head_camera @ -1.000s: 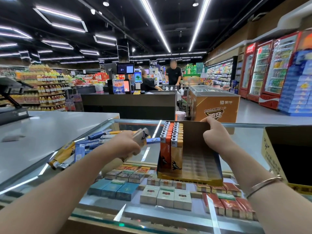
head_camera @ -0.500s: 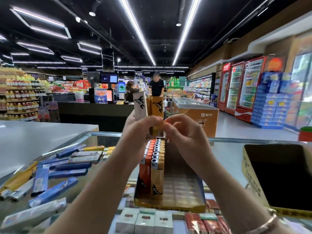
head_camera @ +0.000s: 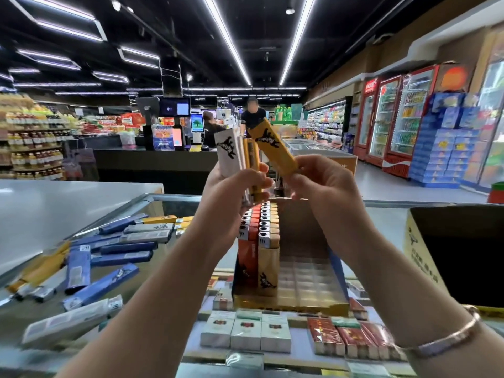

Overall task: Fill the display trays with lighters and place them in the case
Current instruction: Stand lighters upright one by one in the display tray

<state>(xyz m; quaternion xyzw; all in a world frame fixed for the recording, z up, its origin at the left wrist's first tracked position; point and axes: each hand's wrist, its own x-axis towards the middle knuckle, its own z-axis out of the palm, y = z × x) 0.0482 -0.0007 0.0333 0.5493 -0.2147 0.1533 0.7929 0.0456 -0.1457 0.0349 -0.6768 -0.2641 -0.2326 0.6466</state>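
Note:
Raised above the counter, my left hand (head_camera: 234, 186) grips a bundle of lighters (head_camera: 240, 154), white in front and yellow behind. My right hand (head_camera: 321, 181) pinches one yellow lighter (head_camera: 275, 148), tilted and just apart from the bundle. Below them a cardboard display tray (head_camera: 308, 279) sits on the glass case (head_camera: 174, 203). Two rows of upright lighters (head_camera: 259, 241), orange and tan, fill the tray's left side; its right side is bare. Loose blue, grey and yellow lighters (head_camera: 109, 255) lie scattered on the glass at the left.
A yellow cardboard box (head_camera: 425, 257) stands open at the right on the glass. Cigarette packs (head_camera: 245, 334) show under the glass in front of the tray. A grey counter (head_camera: 54, 208) lies to the left. A person stands at the checkout beyond.
My right hand left the tray's back wall and rose to the bundle. My left hand lifted the lighters from counter height. The right hand has now drawn one yellow lighter out.

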